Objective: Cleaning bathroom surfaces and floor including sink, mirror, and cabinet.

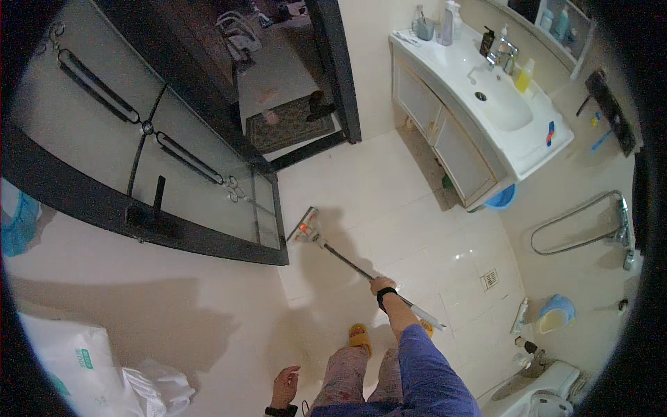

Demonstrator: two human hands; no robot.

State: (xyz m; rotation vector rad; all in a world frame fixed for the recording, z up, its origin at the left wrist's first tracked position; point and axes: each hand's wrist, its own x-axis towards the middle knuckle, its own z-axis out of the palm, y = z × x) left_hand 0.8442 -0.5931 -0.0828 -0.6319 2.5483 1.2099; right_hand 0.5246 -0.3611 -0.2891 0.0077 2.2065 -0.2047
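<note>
My right hand (383, 285), with a black band on its wrist, is closed around the dark part of a floor squeegee's pole. The floor squeegee (340, 257) slants from its light grey end near my right forearm to its narrow head at the far left. Its white-and-grey head with orange parts rests on the pale tiles (389, 194), close to the door's lower corner. Hanging low beside my leg, my left hand (285, 386) holds nothing, its fingers loosely bent and apart.
A dark-framed glass door (208, 236) stands at left by a doorway with a patterned mat (288, 125). A white washbasin cabinet (472, 149) is at far right, a blue basin (501, 197) below it. A floor drain (490, 279) and toilet (549, 389) lie right; a white package (69, 361) lower left.
</note>
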